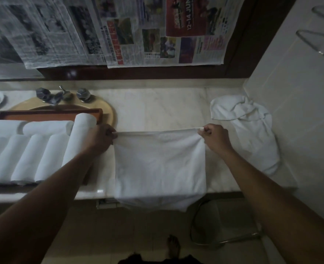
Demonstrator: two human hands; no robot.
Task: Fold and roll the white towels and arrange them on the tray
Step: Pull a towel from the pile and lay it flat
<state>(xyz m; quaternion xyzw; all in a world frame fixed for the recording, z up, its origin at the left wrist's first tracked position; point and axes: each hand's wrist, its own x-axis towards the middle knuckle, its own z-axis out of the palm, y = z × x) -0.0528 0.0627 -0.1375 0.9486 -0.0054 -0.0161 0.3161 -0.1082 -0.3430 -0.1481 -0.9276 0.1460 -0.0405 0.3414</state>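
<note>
The marble counter (157, 111) has a bare strip in the middle, between the sink (109, 111) on the left and the tiled wall (290, 92) on the right. A white towel (160, 164) covers the near part of this strip, and its lower edge hangs over the front edge of the counter. Its upper edge is stretched straight between the two hands. Behind it the marble is free up to the back wall. On the right, near the wall, lies a heap of loose towels (252, 130), just beside the right hand. On the left, the tray (50, 113) sits across the sink and carries the rolled towels (23, 155) in a row, with more on top.

Both forearms reach forward from below. The left hand (100, 138) pinches the upper left corner with curled fingers, touching the nearest roll. The right hand (214, 138) pinches the upper right corner between thumb and fingers, the knuckles turned up.
</note>
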